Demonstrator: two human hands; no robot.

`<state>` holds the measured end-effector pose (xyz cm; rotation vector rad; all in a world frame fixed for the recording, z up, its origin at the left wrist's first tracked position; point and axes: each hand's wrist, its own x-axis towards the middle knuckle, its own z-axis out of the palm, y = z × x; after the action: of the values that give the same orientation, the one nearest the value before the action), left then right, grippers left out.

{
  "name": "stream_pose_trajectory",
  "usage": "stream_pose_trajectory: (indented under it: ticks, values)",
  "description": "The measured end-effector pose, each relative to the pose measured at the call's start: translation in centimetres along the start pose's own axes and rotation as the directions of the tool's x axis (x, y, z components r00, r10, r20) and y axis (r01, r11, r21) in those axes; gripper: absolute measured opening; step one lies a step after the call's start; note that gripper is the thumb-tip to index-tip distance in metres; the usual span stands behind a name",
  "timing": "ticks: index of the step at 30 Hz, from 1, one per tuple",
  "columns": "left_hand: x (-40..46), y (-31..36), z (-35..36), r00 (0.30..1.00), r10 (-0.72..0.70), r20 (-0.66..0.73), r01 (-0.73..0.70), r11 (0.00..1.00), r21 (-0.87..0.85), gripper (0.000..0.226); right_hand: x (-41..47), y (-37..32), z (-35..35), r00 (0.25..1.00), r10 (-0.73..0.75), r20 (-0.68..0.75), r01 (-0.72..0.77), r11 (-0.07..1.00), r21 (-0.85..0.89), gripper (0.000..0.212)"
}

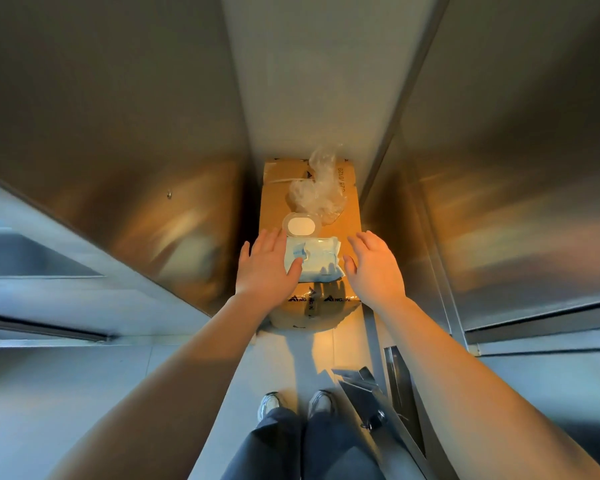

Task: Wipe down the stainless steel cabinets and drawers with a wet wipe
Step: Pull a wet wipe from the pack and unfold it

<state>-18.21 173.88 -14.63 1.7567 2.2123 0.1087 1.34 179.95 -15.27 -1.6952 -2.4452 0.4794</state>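
A pack of wet wipes [317, 259] is seen lying on top of a cardboard box [274, 209], toward the box's near edge, with its oval flip lid [301, 226] swung open toward the far side. The box is set on the floor in the narrow gap between two stainless steel cabinets [125, 140]. A crumpled clear plastic bag [317, 188] is laid on the far half of the box, just beyond the lid.

The left hand [267, 265] is stretched out flat over the left end of the pack, fingers straight and loosely spread, the thumb laid on the pack's blue wrapper. The right hand [373, 268] is held just beside the pack's right end, fingers straight and together, thumb apart; whether it is touching the pack cannot be told.

Two shoes [271, 403] and dark trouser legs are seen on the pale floor [84, 382] at the bottom.
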Motion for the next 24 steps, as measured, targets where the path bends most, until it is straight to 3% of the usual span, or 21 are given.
stream_pose_trajectory:
  ticks: [9, 17, 24]
  values:
    - [3.9, 2.5, 8.3, 0.994, 0.056, 0.094, -0.065, 0.994, 0.092, 0.065, 3.2, 4.0, 6.3, 0.999, 0.006, 0.045, -0.008, 0.999, 0.047, 0.042]
    - [8.8, 5.5, 18.2, 0.966, 0.198, 0.166, -0.245, 0.905, 0.348, 0.065, 5.2, 7.9, 13.3, 0.994, 0.101, 0.037, -0.104, 0.988, 0.111, 0.039]
    - [9.8, 2.5, 19.0, 0.992, 0.112, 0.058, -0.126, 0.909, 0.397, 0.07, 6.3, 7.7, 14.9, 0.997, 0.069, 0.044, -0.073, 0.991, 0.111, 0.039]
